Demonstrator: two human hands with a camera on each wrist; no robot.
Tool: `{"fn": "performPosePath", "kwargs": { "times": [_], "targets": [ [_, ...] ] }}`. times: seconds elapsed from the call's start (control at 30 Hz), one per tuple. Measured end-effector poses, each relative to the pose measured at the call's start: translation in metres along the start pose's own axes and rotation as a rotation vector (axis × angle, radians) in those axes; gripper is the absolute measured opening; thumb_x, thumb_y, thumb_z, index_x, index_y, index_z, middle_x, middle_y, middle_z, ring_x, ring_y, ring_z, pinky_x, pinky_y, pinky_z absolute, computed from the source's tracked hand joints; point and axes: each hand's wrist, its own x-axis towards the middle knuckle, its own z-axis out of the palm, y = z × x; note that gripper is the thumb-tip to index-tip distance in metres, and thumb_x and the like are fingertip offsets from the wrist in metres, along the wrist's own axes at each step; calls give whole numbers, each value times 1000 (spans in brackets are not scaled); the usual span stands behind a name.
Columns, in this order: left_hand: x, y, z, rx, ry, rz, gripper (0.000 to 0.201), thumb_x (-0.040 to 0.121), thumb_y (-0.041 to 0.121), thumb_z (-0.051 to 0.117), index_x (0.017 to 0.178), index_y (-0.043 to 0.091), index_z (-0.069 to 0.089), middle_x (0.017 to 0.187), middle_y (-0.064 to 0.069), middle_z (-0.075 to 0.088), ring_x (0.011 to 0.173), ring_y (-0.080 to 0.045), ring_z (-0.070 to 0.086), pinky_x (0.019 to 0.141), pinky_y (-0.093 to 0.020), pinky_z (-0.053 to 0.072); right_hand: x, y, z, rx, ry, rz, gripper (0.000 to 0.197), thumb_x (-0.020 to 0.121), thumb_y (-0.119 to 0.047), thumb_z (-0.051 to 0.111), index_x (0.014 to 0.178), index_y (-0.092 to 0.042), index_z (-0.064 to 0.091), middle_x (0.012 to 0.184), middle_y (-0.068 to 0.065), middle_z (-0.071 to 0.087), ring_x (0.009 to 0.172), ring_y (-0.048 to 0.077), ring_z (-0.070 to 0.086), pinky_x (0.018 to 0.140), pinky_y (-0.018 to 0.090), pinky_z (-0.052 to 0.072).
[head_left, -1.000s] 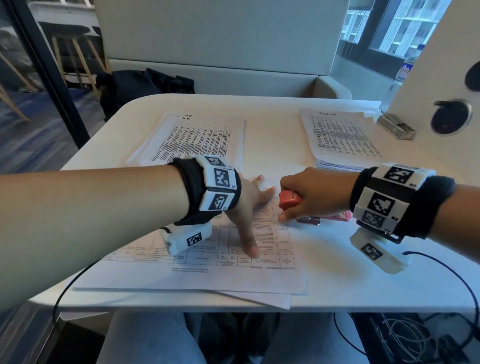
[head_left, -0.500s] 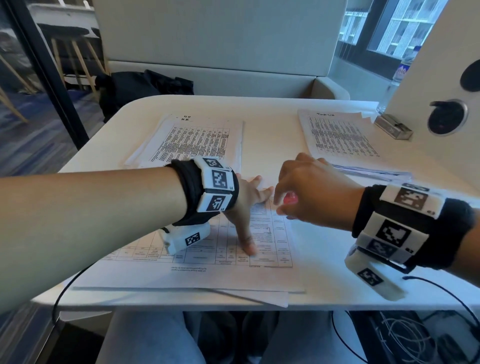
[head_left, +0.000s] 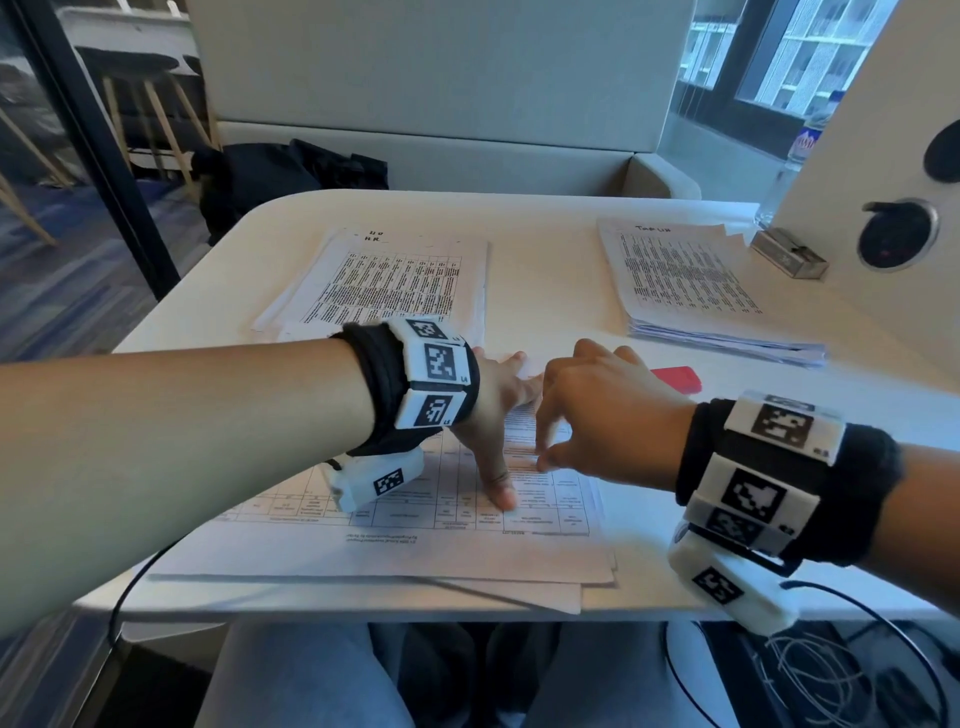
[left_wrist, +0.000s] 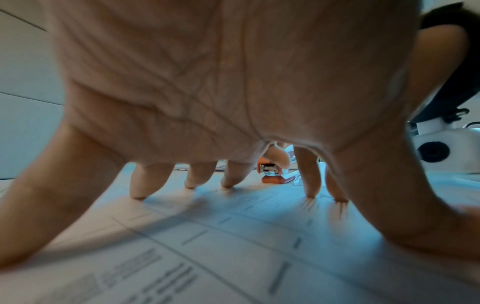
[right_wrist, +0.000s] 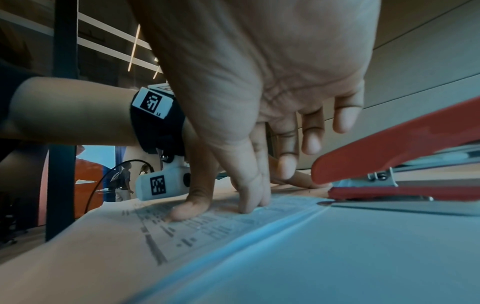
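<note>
**Both hands low, fingertips down**

The left forearm (head_left: 182, 431) enters from 9 o'clock. The left hand (head_left: 493, 410) is spread, palm raised, fingertips pressing down, thumb toward 6 o'clock. The right hand (head_left: 602, 415), entering from 4 o'clock, sets thumb and index tips down, and its other fingers hang relaxed.

Left hand (head_left: 496, 410): spread on the sheets (head_left: 415, 551), thumb tip pressing the print.
Right hand (head_left: 597, 410): just beside it, bent fingertips touching the same top page.
Stapler (head_left: 675, 378): red, on the table (head_left: 545, 249) just beyond those knuckles.
Farther back: left pile (head_left: 405, 280), right pile (head_left: 685, 280), well apart.
</note>
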Motion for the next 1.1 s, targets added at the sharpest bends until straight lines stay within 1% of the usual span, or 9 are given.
{"fn": "performPosePath", "kwargs": {
  "times": [0.1,0.2,0.33,0.47,0.63,0.93,1.03,1.07,1.1],
  "targets": [
    [-3,2,-3,17,-17,2,117,62,56,81,154,25,15,162,-7,-6,148,-30,-3,117,-46,3,0,0,2,0,1,8,19,82,-52,65,88,-35,73,99,-15,57,105,12,40,90,34,36],
    [-7,5,-8,24,-75,-47,128,55,66,79,153,34,2,161,-1,-14,148,-33,-2,117,-48,8,-1,-2,3,-19,-5,35,24,82,-54,64,88,-32,72,98,-13,59,105,13,41,89,34,35],
    [-9,5,-8,23,-78,-57,133,56,67,77,152,33,-8,161,0,-15,148,-33,-3,117,-49,9,-3,-3,2,-59,4,72,31,82,-56,63,90,-27,71,96,-11,59,104,14,41,87,34,33],
    [-11,5,-7,21,-66,-60,132,57,66,77,153,32,-6,161,-1,-14,148,-33,-2,118,-48,9,-2,-5,2,-35,-29,87,30,84,-52,63,93,-24,69,98,-8,61,105,16,41,86,35,33],
    [-14,6,-6,1,-54,-68,130,58,64,78,153,31,-5,161,-1,-13,148,-32,-1,118,-47,9,0,-6,0,-17,-86,97,31,86,-48,62,102,-21,66,105,-5,62,110,18,42,93,37,34],
    [-18,6,-4,0,-34,-61,126,62,62,77,154,27,-1,162,-3,-8,148,-31,4,117,-44,14,0,-4,2,-32,-137,75,28,94,-39,52,110,-18,63,109,-2,60,112,21,40,92,36,32],
    [-18,6,-3,1,-27,-56,124,61,64,77,154,28,3,162,-5,-1,147,-31,13,116,-45,20,0,-3,2,-22,-134,76,28,95,-40,51,107,-19,65,108,-4,59,111,20,40,92,36,32],
    [-17,6,-3,0,-20,-45,121,59,65,77,153,28,10,160,-6,10,143,-31,23,115,-45,27,0,-1,1,-6,-119,81,27,95,-39,51,104,-20,67,106,-5,59,110,19,40,91,36,32],
    [-17,6,-3,-2,-7,-24,115,57,65,78,150,28,20,155,-6,25,136,-28,36,109,-43,36,0,0,0,17,-94,86,24,95,-37,51,101,-21,68,103,-7,59,109,19,40,89,36,32]
  ]
}}
